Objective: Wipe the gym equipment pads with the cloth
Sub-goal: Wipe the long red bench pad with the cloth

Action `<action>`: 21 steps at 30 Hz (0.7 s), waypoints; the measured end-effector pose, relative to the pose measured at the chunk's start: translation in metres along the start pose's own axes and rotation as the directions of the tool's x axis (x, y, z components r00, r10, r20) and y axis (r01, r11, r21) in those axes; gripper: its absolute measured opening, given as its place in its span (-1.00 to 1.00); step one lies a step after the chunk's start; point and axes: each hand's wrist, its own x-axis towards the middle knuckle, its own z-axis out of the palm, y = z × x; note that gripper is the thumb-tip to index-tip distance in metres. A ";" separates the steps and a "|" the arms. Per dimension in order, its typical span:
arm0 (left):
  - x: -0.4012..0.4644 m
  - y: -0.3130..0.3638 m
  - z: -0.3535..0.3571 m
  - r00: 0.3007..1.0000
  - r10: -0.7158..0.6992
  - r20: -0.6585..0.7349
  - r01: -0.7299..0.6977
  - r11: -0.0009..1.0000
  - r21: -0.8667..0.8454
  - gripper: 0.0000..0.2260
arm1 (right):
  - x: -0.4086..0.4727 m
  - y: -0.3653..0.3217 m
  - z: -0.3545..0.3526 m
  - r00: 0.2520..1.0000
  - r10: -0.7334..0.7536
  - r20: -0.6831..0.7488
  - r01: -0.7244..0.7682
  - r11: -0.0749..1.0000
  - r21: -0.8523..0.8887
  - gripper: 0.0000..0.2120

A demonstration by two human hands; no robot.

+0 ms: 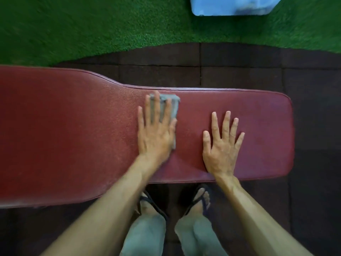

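A long dark red bench pad (pixel 73 135) runs across the head view, wide at the left and narrower at the right. My left hand (pixel 156 133) lies flat on a folded grey cloth (pixel 174 106), pressing it onto the pad near its far edge; the cloth shows past the fingertips and along the right side of the hand. My right hand (pixel 222 145) rests flat on the bare pad to the right of the cloth, fingers spread, holding nothing. Most of the cloth is hidden under my left palm.
Dark rubber floor tiles (pixel 239 71) surround the bench. Green artificial turf (pixel 92 28) lies beyond it, with a light blue box (pixel 232 6) at the top edge. My feet in sandals (pixel 153 202) stand under the near edge of the pad.
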 end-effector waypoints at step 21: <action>-0.072 -0.114 -0.026 0.983 -0.177 -0.058 0.179 0.983 0.041 -0.47 | -0.021 -0.085 0.018 0.989 -0.133 0.062 0.136 0.990 -0.030 -0.38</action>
